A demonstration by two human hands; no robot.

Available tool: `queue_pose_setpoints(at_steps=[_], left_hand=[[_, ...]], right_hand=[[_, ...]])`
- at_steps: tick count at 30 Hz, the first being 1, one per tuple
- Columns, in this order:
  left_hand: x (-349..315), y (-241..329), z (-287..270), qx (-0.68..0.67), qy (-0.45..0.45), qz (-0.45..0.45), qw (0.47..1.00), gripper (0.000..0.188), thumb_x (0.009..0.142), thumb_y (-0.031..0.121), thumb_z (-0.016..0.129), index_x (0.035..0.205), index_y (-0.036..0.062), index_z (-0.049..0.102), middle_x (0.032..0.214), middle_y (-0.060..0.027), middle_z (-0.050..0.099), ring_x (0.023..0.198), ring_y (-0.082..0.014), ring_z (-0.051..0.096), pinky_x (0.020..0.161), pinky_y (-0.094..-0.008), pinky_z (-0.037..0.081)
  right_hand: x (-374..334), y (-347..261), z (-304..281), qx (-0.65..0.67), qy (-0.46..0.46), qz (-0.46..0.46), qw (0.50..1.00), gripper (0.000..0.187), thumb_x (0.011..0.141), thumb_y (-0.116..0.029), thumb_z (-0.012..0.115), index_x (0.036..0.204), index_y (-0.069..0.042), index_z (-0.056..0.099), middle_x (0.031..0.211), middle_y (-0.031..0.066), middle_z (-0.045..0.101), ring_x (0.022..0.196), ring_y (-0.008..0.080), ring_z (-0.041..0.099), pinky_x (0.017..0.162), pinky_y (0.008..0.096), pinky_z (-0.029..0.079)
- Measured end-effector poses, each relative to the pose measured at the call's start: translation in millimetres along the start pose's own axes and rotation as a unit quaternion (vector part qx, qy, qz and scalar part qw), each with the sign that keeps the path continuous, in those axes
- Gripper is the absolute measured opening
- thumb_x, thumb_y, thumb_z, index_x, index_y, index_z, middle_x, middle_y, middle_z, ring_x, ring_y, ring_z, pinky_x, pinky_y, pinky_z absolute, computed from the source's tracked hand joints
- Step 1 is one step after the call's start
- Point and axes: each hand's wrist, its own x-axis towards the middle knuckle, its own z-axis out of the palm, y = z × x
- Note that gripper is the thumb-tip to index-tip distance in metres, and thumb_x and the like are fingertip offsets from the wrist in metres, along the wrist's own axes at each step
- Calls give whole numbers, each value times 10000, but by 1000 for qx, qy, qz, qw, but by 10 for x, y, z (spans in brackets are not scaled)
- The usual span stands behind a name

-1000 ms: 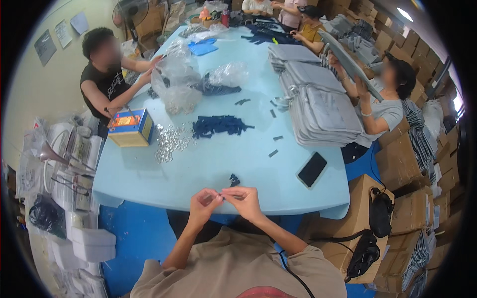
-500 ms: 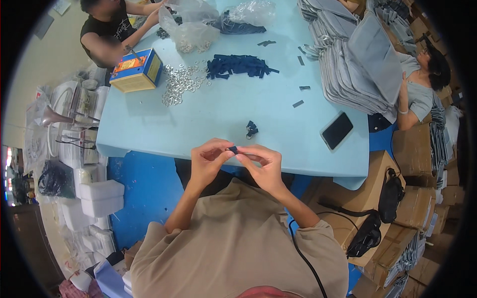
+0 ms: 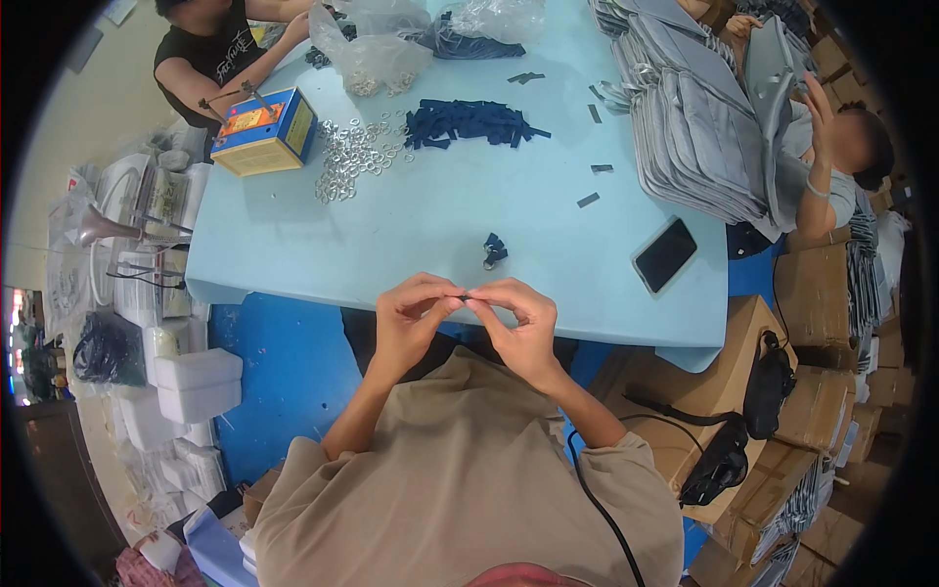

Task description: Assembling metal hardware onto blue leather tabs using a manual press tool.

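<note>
Above the near edge of the table, my left hand (image 3: 416, 311) and my right hand (image 3: 518, 318) meet fingertip to fingertip. Both pinch one small dark strip (image 3: 464, 297), mostly covered by the fingers. Whether a ring is in the pinch too, I cannot make out. Just beyond my hands lies a small bunch of dark strips with metal rings (image 3: 495, 251). Farther off is a pile of navy strips (image 3: 469, 125). To its left, many loose metal rings (image 3: 350, 161) are spread on the table.
A blue and yellow box (image 3: 264, 132) stands at the table's left, near a co-worker (image 3: 205, 59). Clear plastic bags (image 3: 372, 59) lie at the back. Stacked grey fabric pieces (image 3: 694, 137) fill the right, beside another person (image 3: 831, 166). A phone (image 3: 665, 255) rests at right.
The dark strip between my fingertips has turned and shows less; my hands stay nearly in place. The person at right has shifted a grey piece and raised a hand.
</note>
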Motion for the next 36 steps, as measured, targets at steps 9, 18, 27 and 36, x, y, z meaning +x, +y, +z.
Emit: queue_pose_setpoints(at_steps=[9,18,27,36], left_hand=[[-35,141,67,45,34,32,998,170,886,-84,726,1055,-59,737,1032,-150,719,920,-182,698,820,-289,584],[-60,135,43,84,24,27,996,172,872,-83,742,1042,-61,726,1005,-126,722,906,-171,699,835,-294,587],[-99,104,177,7,68,68,995,175,869,-82,747,1041,-57,728,1002,-132,712,973,-184,683,835,-301,583],[-37,115,128,35,56,36,997,164,880,-63,740,1042,-37,743,1000,-113,724,913,-156,687,824,-276,570]], right_hand=[[10,-61,-5,73,-6,37,997,171,840,101,748,987,15,760,962,112,732,883,165,704,799,278,579],[1,-14,-55,92,-17,21,995,165,836,109,753,974,20,757,941,122,740,863,170,712,798,282,582],[-29,-31,18,124,14,47,991,137,862,97,744,983,32,746,939,105,728,883,151,695,806,275,573],[4,23,14,83,10,14,996,146,855,106,738,978,30,751,950,117,726,849,166,683,768,282,552]])
